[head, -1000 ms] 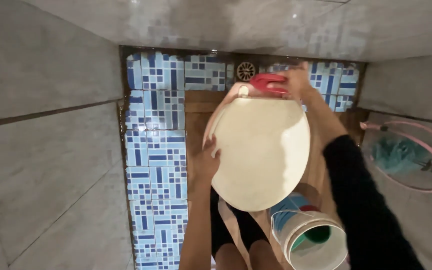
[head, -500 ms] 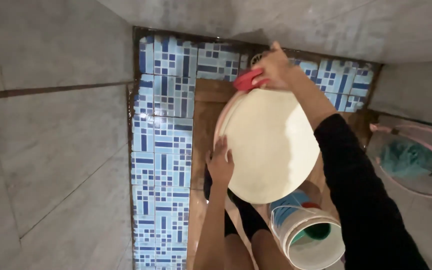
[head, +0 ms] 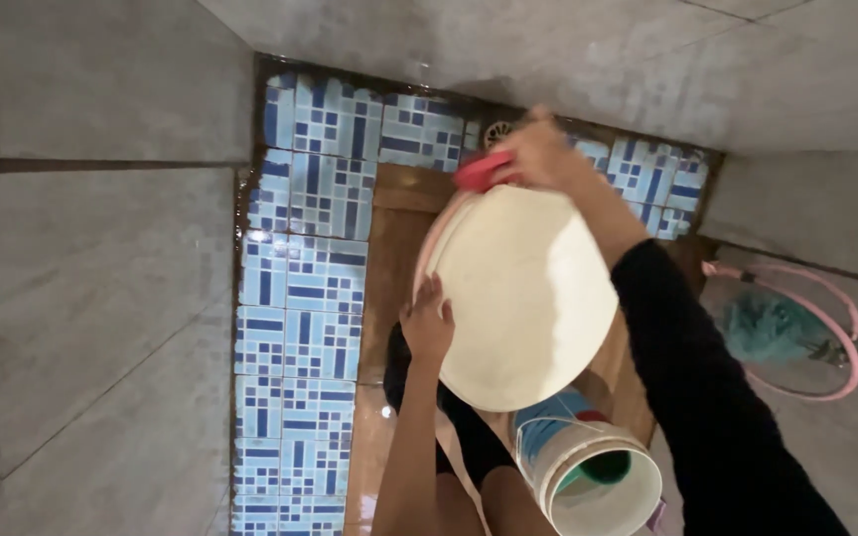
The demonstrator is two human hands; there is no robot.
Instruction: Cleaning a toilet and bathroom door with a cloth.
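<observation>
Red scrubber (head: 477, 171) largely covered by the right hand (head: 540, 154); its shape cannot be told. Floor drain (head: 497, 132) partly hidden behind that hand. White bucket (head: 598, 486) cut off at the bottom edge. Cream lid (head: 523, 298) conceals whatever lies beneath it

Your view is dim and warm-toned, softly blurred throughout; the glossy grey wall tiles (head: 81, 298) show faint glare, and straight lines bend near the edges.

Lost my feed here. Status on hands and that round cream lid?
Left hand braces the cream lid at its left edge. Right hand presses a red scrubber on its top rim. White bucket below, touching nothing.
</observation>
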